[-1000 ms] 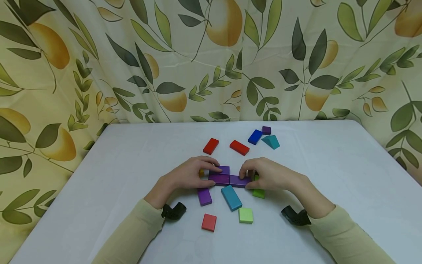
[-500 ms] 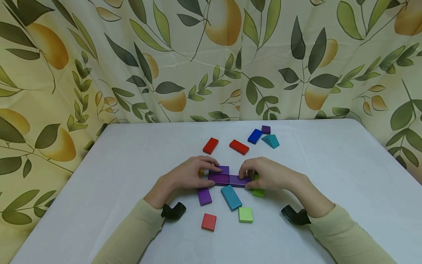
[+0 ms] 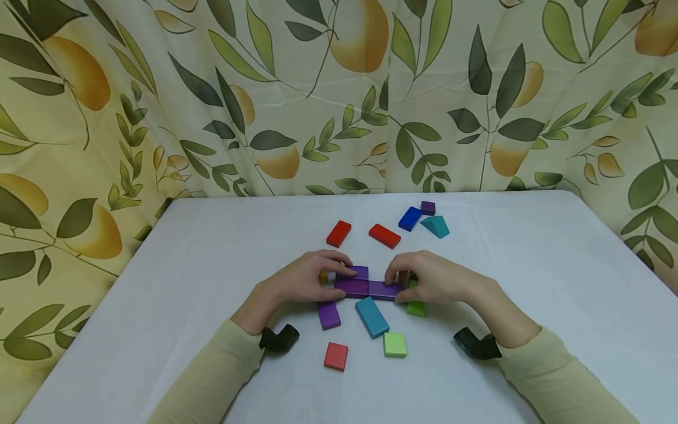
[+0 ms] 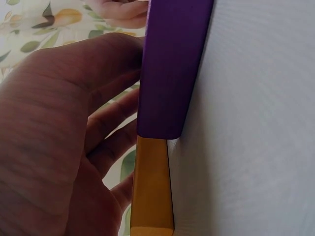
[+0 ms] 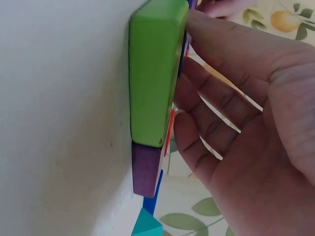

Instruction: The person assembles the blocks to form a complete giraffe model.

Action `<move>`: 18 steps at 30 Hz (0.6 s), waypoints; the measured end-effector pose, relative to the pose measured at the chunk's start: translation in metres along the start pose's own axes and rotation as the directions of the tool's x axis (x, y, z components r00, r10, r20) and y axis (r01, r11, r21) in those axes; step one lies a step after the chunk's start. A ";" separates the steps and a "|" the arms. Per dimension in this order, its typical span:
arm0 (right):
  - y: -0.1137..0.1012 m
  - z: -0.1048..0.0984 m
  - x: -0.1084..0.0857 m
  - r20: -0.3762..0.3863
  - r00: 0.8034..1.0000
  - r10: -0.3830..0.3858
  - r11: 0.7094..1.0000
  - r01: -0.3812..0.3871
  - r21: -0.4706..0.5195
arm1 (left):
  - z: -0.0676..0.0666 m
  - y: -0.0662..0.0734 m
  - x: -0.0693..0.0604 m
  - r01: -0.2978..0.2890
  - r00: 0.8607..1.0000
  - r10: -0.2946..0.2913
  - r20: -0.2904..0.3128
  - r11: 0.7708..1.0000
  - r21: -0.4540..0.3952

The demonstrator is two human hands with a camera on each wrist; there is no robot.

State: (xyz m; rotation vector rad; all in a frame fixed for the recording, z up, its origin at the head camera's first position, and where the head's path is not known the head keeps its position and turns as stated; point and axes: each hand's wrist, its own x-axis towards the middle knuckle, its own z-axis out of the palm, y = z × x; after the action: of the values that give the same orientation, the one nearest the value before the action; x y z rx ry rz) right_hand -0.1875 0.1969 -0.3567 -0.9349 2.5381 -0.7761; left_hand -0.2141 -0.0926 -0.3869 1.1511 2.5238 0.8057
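Several flat purple blocks lie together mid-table. My left hand (image 3: 309, 275) holds the left pair, its thumb at the near edge of the front purple block (image 3: 354, 287) and a fingertip on the back purple block (image 3: 362, 272). My right hand (image 3: 436, 278) pinches the right purple block (image 3: 382, 290) between thumb and index finger. That block touches the front one end to end. Beside the right fingers lies a green block (image 3: 416, 309), partly hidden; the right wrist view shows this green block (image 5: 153, 78) closely. An orange block (image 4: 151, 187), mostly hidden in the head view, sits by the left palm.
Nearer lie a purple block (image 3: 329, 316), a turquoise block (image 3: 372, 318), a light green square (image 3: 394, 345) and a red square (image 3: 336, 357). Farther back are red blocks (image 3: 339, 234), a blue block (image 3: 410, 219), a small purple block (image 3: 428, 208) and a teal triangular block (image 3: 435, 227).
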 end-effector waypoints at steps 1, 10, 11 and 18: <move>0.001 -0.001 -0.001 -0.002 1.000 0.007 1.000 -0.007 0.002 | 0.000 0.000 0.000 -0.002 1.000 0.002 -0.001 1.000 0.002; 0.008 -0.011 -0.006 -0.026 0.999 0.020 0.999 -0.019 0.037 | 0.000 0.000 0.000 -0.014 1.000 0.014 -0.007 1.000 -0.002; 0.009 -0.012 -0.007 -0.027 0.999 0.018 0.999 -0.017 0.040 | 0.000 0.000 0.000 -0.013 1.000 0.013 -0.007 1.000 -0.001; 0.010 -0.021 -0.013 -0.002 1.000 0.007 0.999 -0.007 0.044 | 0.000 0.000 0.000 -0.009 1.000 0.009 -0.007 1.000 0.010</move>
State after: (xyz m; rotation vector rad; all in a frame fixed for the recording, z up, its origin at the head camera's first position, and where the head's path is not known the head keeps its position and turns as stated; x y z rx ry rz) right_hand -0.1930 0.2200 -0.3444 -0.9114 2.5144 -0.8284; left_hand -0.2140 -0.0926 -0.3867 1.1652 2.5326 0.8020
